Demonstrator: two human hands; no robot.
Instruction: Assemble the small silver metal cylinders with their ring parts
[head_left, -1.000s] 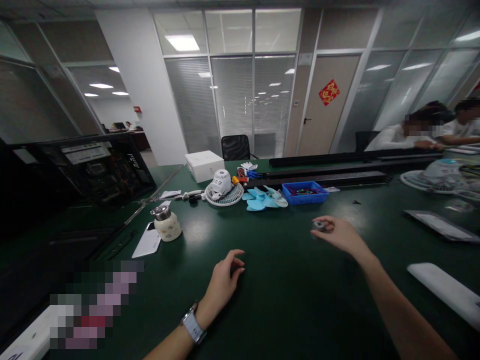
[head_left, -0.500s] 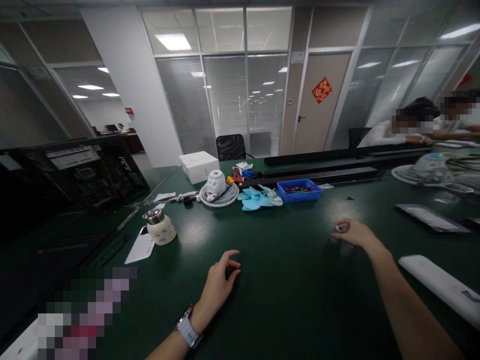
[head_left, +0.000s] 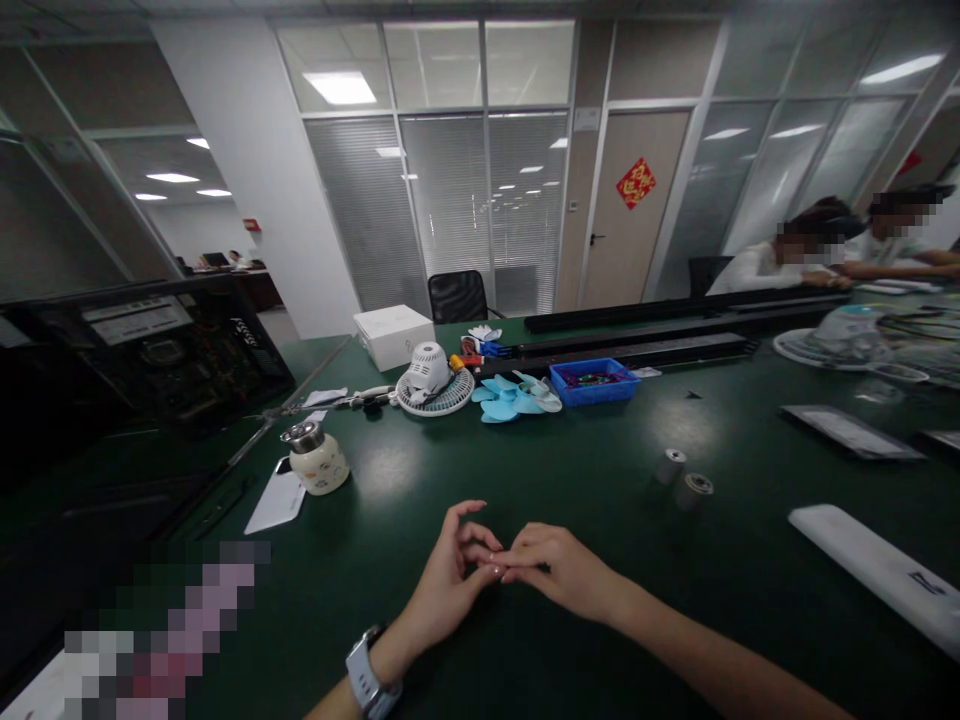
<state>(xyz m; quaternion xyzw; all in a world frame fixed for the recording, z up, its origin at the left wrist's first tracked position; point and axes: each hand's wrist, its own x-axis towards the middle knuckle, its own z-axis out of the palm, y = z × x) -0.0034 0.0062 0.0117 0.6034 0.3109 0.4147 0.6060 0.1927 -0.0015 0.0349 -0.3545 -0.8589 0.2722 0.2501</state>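
Note:
In front of me, over the green table, the fingertips of both hands meet. My left hand (head_left: 450,575), wearing a wristwatch (head_left: 369,672), has its index finger raised while its thumb and other fingers curl inward to the right fingertips. From the right, my right hand (head_left: 566,568) reaches in, its fingers drawn together against the left fingertips. Anything pinched between them is too small or hidden to make out. Two small metal cylinders, a nearer one (head_left: 694,491) and a farther one (head_left: 670,466), stand upright to the right, touched by neither hand.
Light-blue fan blades (head_left: 514,397), a white fan part (head_left: 433,385) and a blue tray (head_left: 596,383) lie farther back. At left are a cream jar (head_left: 320,465) and a white phone (head_left: 274,505). A long white object (head_left: 870,560) lies right. Two people sit at the far right.
My right hand has let go of a metal cylinder, leaving it standing on the table, and has moved left to meet my left hand. The left hand stays nearly in place.

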